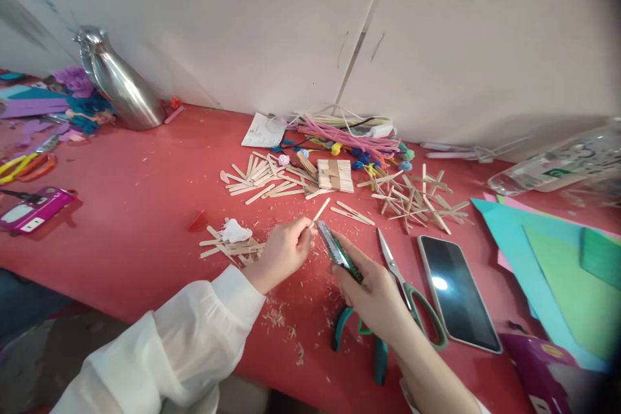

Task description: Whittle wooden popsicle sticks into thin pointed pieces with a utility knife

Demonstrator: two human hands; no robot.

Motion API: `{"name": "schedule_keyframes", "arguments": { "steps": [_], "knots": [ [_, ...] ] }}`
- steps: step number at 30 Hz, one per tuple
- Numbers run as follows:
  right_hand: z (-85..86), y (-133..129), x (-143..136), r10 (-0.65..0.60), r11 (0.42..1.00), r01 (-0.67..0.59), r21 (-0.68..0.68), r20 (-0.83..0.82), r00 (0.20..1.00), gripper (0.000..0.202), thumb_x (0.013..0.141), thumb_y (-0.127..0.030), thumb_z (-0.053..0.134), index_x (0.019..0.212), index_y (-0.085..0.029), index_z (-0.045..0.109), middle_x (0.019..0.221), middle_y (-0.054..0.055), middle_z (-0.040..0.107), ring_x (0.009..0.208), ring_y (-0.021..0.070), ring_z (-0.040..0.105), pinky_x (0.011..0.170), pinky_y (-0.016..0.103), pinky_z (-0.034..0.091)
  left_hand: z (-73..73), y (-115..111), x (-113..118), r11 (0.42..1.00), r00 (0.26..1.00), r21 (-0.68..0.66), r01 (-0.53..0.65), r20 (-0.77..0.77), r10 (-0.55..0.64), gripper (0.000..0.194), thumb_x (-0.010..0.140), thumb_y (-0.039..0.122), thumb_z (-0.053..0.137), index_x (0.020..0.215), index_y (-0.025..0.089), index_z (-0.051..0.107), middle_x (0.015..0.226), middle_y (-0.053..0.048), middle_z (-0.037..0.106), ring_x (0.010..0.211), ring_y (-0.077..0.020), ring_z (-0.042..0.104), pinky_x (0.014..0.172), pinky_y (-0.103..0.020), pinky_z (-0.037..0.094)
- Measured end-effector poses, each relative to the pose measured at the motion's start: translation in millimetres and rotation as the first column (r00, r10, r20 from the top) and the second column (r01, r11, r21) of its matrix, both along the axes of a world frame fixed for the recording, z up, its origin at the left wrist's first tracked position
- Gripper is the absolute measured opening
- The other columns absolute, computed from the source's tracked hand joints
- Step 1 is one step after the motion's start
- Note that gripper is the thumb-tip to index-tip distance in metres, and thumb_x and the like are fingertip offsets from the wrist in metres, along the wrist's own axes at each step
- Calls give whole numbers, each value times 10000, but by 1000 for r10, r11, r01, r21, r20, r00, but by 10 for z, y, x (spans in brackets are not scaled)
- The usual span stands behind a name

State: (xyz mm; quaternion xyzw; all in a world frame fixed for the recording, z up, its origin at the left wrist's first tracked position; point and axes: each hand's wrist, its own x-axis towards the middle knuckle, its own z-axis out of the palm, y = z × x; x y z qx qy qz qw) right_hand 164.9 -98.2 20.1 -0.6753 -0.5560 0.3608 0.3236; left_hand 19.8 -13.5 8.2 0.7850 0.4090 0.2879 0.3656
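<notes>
- So, just left of the left grip (pixel 287 249), a loose heap of craft sticks (pixel 209 253) under a white scrap (pixel 236 231).
- Below that grip, wood shavings (pixel 276 315) strewn over the red surface (pixel 160 207): some whittling done, by the look of it; number of sticks finished, impossible to tell.
- In the left grip, pinched firmly, a single stick (pixel 321 209) slanting away to the right; cutting apparently unfinished.
- In the right grip (pixel 366 284), clasped and angled inward, a cutter (pixel 336 249) pointing towards the stick; contact unclear.
- Right of both, scissors (pixel 395 266).
</notes>
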Motion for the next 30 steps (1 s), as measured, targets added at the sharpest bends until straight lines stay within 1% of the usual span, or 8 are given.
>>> {"name": "schedule_keyframes", "arguments": {
  "steps": [2, 4, 7, 13, 17, 20, 26, 30],
  "knots": [
    [-6, 1, 6, -6, 999, 3, -33, -94, 996, 532, 809, -273, 420, 1329, -161, 416, 557, -49, 524, 359, 80, 359, 366, 211, 347, -5, -12, 12, 999, 999, 34, 8, -42, -6, 172, 878, 243, 388, 795, 191, 529, 703, -38, 670, 600, -160, 631, 547, -216, 406],
    [-18, -8, -1, -22, 1000, 22, 2, 16, 1000, 531, 794, -260, 432, 1319, -186, 441, 639, -26, 572, 346, 63, 315, 363, 211, 328, -20, -19, 30, 1000, 999, 16, 6, -40, -6, 172, 871, 266, 412, 772, 193, 533, 649, -30, 650, 567, -162, 615, 523, -214, 389],
    [-22, -18, -7, -62, 997, 49, 63, 211, 976, 522, 776, -241, 445, 1297, -225, 482, 588, -36, 550, 320, 55, 255, 352, 209, 288, -36, -7, 48, 999, 1000, -53, -11, 8, 11, 148, 855, 281, 446, 780, 200, 544, 644, -23, 650, 593, -169, 622, 529, -212, 397],
    [50, 8, 49, -40, 998, 28, -57, -230, 972, 539, 797, -280, 460, 1325, -176, 426, 546, -52, 497, 385, 85, 357, 388, 217, 357, -11, 101, 2, 994, 992, 28, -110, -67, 112, 162, 858, 245, 413, 760, 188, 529, 711, -46, 675, 666, -180, 638, 626, -256, 450],
    [48, -9, 46, -99, 994, 100, 33, -30, 995, 518, 789, -295, 477, 1293, -177, 469, 487, -79, 384, 367, 72, 276, 353, 199, 275, -43, 110, 3, 974, 982, -227, 2, 183, 40, 221, 886, 338, 403, 862, 161, 534, 876, -100, 691, 708, -173, 665, 653, -276, 506],
    [12, -28, 36, -91, 991, 79, 104, 119, 989, 510, 795, -271, 460, 1298, -183, 466, 521, -63, 430, 347, 55, 246, 330, 190, 209, -76, 78, 32, 924, 944, -370, 99, 328, 30, 315, 861, 430, 451, 921, 134, 542, 920, -124, 676, 709, -173, 671, 682, -300, 530],
    [-5, -36, 43, -57, 987, 18, 162, 239, 969, 492, 810, -240, 444, 1301, -215, 461, 638, -10, 572, 354, 61, 360, 318, 183, 207, -59, 50, 53, 907, 937, -405, 115, 347, 36, 350, 837, 489, 476, 849, 142, 521, 857, -104, 666, 712, -183, 668, 686, -304, 524],
    [-17, -46, 42, -49, 988, 12, 154, 244, 969, 498, 808, -238, 437, 1305, -218, 462, 607, -8, 567, 368, 81, 399, 314, 184, 222, -53, 52, 48, 923, 942, -373, 93, 332, 39, 316, 856, 456, 460, 837, 146, 516, 832, -91, 659, 710, -171, 660, 680, -276, 517]
  ]
}}
